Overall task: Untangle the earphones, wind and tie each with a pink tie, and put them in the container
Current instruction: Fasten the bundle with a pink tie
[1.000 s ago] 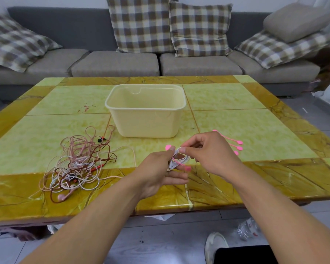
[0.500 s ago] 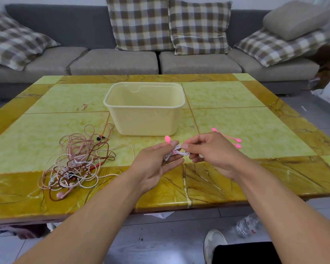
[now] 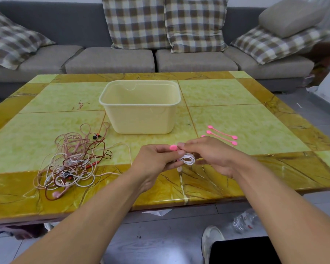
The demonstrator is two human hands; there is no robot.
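With your left hand (image 3: 156, 161) gripping the white coil (image 3: 188, 160) above the table's (image 3: 236, 115) near edge and your right hand (image 3: 208, 153) pinching the pink tie (image 3: 173, 147), cinch it snug before reaching for the container (image 3: 140, 107).

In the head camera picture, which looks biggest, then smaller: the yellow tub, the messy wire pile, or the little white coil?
1. yellow tub and messy wire pile: about alike; the pile is nearer, so unsure.
2. little white coil, clearly smallest, held between both hands.
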